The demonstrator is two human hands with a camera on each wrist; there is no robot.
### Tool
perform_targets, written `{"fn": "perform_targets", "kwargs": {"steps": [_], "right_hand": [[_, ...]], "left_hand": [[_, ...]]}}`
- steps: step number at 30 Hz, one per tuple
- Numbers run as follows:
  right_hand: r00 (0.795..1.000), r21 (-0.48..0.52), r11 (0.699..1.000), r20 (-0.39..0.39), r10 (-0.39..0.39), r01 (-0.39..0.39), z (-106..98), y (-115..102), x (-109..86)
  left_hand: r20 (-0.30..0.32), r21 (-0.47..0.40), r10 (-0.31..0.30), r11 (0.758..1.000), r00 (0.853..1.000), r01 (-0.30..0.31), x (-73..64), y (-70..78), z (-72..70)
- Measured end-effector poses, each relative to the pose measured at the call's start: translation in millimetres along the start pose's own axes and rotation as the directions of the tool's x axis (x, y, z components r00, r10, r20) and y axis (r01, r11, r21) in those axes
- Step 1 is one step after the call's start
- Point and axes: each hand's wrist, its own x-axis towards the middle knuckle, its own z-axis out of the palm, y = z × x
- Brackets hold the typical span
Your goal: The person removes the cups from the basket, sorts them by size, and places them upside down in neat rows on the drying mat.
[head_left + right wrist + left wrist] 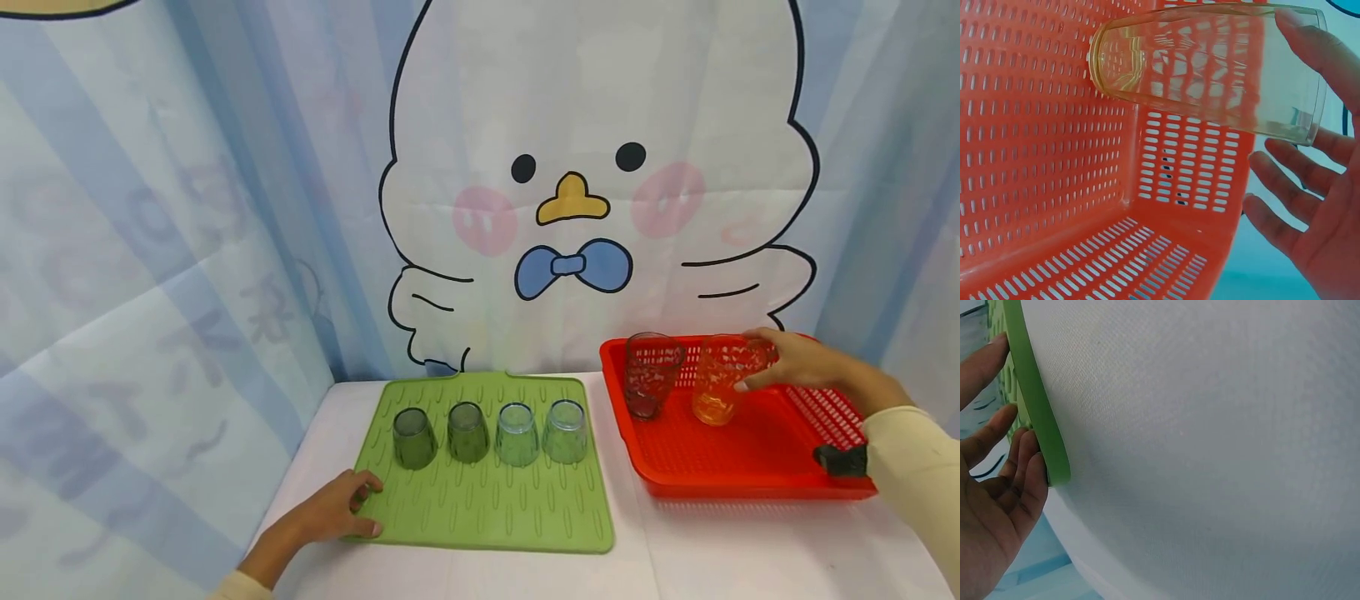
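Note:
My right hand [798,360] grips a tall yellow-tinted drinking glass [716,392] near its rim, thumb on the near side. The glass stands mouth up in a red plastic basket [652,483]. Beside it is a pinkish textured glass [651,379]. At the front left corner of a green ridged mat [480,521], my left hand [333,504] rests with loosely bent fingers touching the edge, also seen in the left wrist view. Across the mat stand two dark grey tumblers [414,439] and two clear bluish tumblers [517,435], apparently upside down.
The basket has slotted walls [1188,162] and a black piece [840,460] on its right front rim. White cloth [540,575] covers the table. A printed curtain [570,108] hangs close behind the mat and basket, and another [150,333] hangs at the left.

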Motion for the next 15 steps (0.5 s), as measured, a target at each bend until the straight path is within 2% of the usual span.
{"fn": "perform_targets", "kwargs": {"steps": [7, 15], "right_hand": [[0.998, -0.001, 0.998, 0.026, 0.058, -0.058, -0.1, -1.9, 2.5], [0.999, -0.005, 0.999, -0.008, 0.054, -0.054, 2.8, -4.9, 1.8]], "left_hand": [[0.003, -0.003, -0.002, 1.0, 1.0, 0.002, 0.2, -0.1, 1.7], [-0.006, 0.013, -0.009, 1.0, 1.0, 0.01, 1.0, -0.5, 2.4]]}}
